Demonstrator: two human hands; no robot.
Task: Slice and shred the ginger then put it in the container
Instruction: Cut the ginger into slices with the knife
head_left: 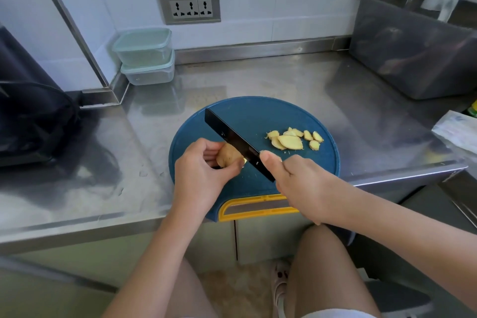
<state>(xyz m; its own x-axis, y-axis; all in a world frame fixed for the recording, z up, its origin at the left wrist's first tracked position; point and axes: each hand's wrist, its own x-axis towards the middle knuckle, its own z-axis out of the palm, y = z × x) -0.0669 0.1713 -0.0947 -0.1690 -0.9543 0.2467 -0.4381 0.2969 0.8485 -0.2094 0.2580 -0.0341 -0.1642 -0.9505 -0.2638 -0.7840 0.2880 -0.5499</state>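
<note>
Head-worn (wide-angle), facing down, seemingly near counter (260, 77).

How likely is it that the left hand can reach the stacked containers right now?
Probably not yet: the left hand grips the ginger beside the knife; once freed, the counter toward the stacked containers looks unobstructed.

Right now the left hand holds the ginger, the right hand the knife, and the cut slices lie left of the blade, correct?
Only the side is wrong: the head view shows the cut slices right of the knife. The left hand does hold the ginger, the right hand the knife.
</note>
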